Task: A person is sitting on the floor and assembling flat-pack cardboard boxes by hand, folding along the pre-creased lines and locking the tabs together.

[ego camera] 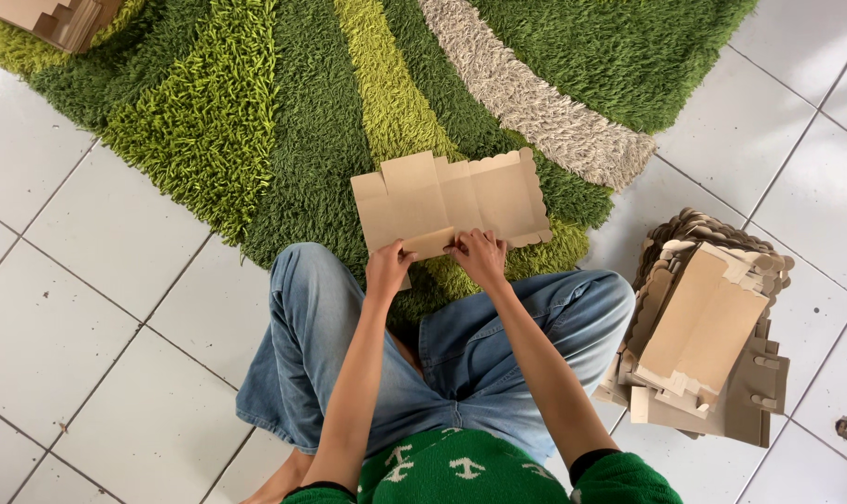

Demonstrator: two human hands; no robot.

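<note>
Left hand and right hand pinch the near edge of a flat cardboard box blank. I judge it light, stiff, creasable; best gripped along fold lines.

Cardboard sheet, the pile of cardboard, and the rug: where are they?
cardboard sheet (484,194), head view, on its flat right panel.
pile of cardboard (699,322), head view, on the top piece.
rug (312,140), head view, on a dark green stripe.
</note>
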